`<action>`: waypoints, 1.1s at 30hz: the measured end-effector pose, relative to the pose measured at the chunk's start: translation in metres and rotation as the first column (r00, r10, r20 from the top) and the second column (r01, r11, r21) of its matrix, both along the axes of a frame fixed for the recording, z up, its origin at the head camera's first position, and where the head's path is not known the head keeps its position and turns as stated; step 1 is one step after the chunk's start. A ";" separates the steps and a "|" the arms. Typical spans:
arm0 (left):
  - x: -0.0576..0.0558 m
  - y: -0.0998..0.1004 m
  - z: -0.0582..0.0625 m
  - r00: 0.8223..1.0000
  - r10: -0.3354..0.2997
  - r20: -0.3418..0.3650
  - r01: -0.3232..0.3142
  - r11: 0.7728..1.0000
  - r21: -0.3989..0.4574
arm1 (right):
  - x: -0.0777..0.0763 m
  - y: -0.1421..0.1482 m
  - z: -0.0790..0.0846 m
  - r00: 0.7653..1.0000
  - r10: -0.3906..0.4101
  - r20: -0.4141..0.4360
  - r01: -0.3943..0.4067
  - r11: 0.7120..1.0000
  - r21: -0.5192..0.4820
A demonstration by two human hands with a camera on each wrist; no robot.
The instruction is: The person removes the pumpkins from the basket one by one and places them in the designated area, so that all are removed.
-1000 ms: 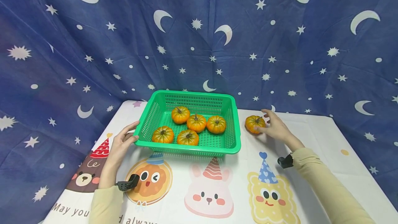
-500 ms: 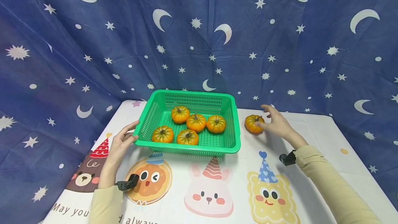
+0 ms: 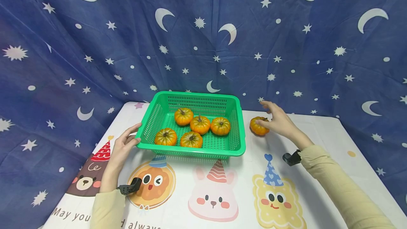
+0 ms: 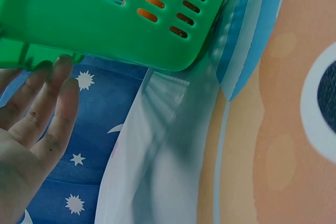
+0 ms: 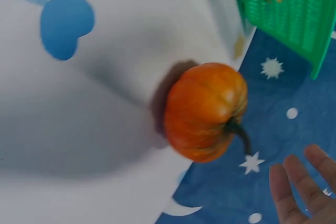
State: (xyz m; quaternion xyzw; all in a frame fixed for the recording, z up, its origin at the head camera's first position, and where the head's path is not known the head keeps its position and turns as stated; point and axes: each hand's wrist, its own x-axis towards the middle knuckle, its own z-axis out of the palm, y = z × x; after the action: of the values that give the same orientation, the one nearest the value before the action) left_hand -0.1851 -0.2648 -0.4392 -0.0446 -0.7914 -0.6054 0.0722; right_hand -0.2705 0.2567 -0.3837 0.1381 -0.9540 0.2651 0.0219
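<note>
On the table's right part sits a small orange pumpkin with a dark stem. My right hand hovers just over and beside it, fingers spread; in the right wrist view a gap shows between the fingers and the pumpkin. Several similar pumpkins lie inside a green perforated plastic basket left of it. My left hand is at the basket's left end, fingertips touching the rim. In the left wrist view those fingers look fairly straight.
A white tablecloth with cartoon prints covers the table. Behind it hangs a blue curtain with moons and stars, close to the table's back edge. Dark wrist-worn cameras sit at both cuffs.
My right hand has risen and shifted slightly back and left over the lone pumpkin, which stays in place. The left hand and the basket keep their positions.
</note>
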 end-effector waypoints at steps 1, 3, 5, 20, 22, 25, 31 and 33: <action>0.000 0.000 0.000 1.000 0.001 0.002 -0.001 1.000 0.000 | 0.000 -0.002 0.002 1.000 0.009 -0.006 -0.009 1.000 0.000; 0.000 0.000 0.000 1.000 -0.001 0.000 0.001 1.000 0.000 | 0.001 -0.006 0.005 1.000 0.024 -0.012 -0.023 1.000 0.001; 0.000 0.000 0.000 1.000 -0.002 -0.002 0.002 1.000 0.002 | 0.001 -0.011 0.009 0.999 0.033 -0.010 -0.033 0.999 -0.002; 0.001 0.001 0.001 1.000 0.010 -0.002 -0.010 1.000 0.005 | 0.007 -0.051 0.037 0.991 0.130 -0.012 -0.130 0.990 0.049; 0.000 0.001 0.000 1.000 0.007 -0.002 -0.007 1.000 0.003 | 0.007 -0.055 0.039 0.989 0.146 -0.022 -0.144 0.988 0.061; -0.001 0.000 -0.001 1.000 0.000 -0.005 0.000 1.000 0.003 | 0.006 -0.062 0.042 0.984 0.177 -0.034 -0.174 0.981 0.083; -0.002 -0.001 -0.001 1.000 -0.008 -0.009 0.008 1.000 0.011 | 0.006 -0.075 0.050 0.972 0.236 -0.014 -0.233 0.966 0.112; -0.002 -0.001 -0.001 1.000 -0.007 -0.009 0.007 1.000 0.009 | 0.006 -0.079 0.052 0.969 0.248 0.000 -0.246 0.962 0.121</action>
State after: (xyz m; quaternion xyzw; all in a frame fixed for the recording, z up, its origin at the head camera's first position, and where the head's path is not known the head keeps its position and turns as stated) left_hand -0.1868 -0.2662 -0.4399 -0.0500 -0.7881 -0.6090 0.0738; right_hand -0.2647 0.1778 -0.3313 0.2590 -0.9434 0.2068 -0.0125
